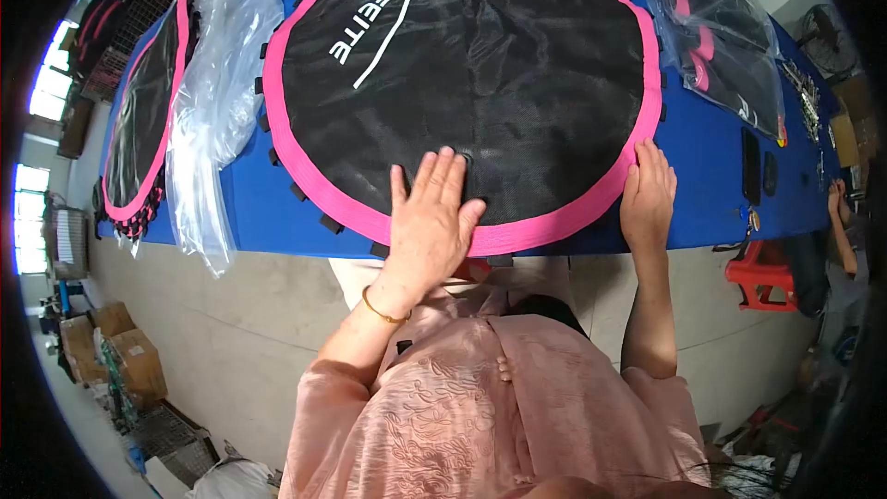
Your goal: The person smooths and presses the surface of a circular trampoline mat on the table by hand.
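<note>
A large round black mesh trampoline mat with a bright pink border and black tabs around its rim lies spread on the blue-covered table. White lettering and a curved white line mark its upper left part. My left hand is open, palm down on the lower part of the mat, its fingers spread and its wrist near the pink border. At the mat's lower right edge, my right hand rests with its fingers stretched out, fingertips against the pink border. Neither hand holds anything that I can see.
Clear plastic bags and a pile of folded pink-edged mats lie at the left. A bagged mat, a black phone and keys are at the right. A red stool stands near another person's arm.
</note>
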`<move>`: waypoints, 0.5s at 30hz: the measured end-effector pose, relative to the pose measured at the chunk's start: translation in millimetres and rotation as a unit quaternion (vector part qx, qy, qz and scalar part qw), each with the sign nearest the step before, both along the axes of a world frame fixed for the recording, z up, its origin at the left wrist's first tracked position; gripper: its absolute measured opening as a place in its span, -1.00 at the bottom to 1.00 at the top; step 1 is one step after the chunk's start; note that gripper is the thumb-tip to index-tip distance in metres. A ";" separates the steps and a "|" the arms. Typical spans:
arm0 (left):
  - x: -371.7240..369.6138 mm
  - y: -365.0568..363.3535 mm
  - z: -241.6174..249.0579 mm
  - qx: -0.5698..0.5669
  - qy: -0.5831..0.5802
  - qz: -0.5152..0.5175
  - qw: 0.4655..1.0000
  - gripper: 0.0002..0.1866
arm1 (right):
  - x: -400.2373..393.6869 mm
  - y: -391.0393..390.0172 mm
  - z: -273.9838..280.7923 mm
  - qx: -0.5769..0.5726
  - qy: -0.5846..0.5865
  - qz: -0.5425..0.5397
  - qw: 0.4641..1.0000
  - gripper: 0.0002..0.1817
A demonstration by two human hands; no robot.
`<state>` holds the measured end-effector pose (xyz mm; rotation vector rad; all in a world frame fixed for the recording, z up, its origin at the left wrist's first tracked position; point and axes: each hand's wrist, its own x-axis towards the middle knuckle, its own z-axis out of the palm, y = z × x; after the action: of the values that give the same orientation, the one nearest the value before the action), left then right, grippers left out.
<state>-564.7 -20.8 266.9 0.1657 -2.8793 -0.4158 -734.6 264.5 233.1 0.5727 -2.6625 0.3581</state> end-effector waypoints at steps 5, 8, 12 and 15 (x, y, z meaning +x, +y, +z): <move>-17.0 -2.9 1.5 -0.021 0.002 -0.008 1.000 -0.34 | -0.6 1.1 9.3 -0.024 -0.008 0.025 0.999 -0.59; -20.6 17.3 0.3 -0.020 -0.016 -0.058 0.998 -0.31 | -1.8 0.5 10.1 -0.037 -0.007 0.036 0.999 -0.60; -14.5 16.9 4.8 -0.014 -0.023 -0.060 0.998 -0.33 | -2.2 0.7 11.5 -0.035 0.000 0.038 0.999 -0.61; -3.6 -7.9 6.5 -0.040 -0.018 0.001 0.999 -0.35 | -2.3 1.2 10.4 -0.036 0.004 0.037 0.999 -0.60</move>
<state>-568.3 -28.7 273.4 0.1628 -2.9248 -0.3006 -736.9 265.7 243.5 0.6504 -2.6143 0.4700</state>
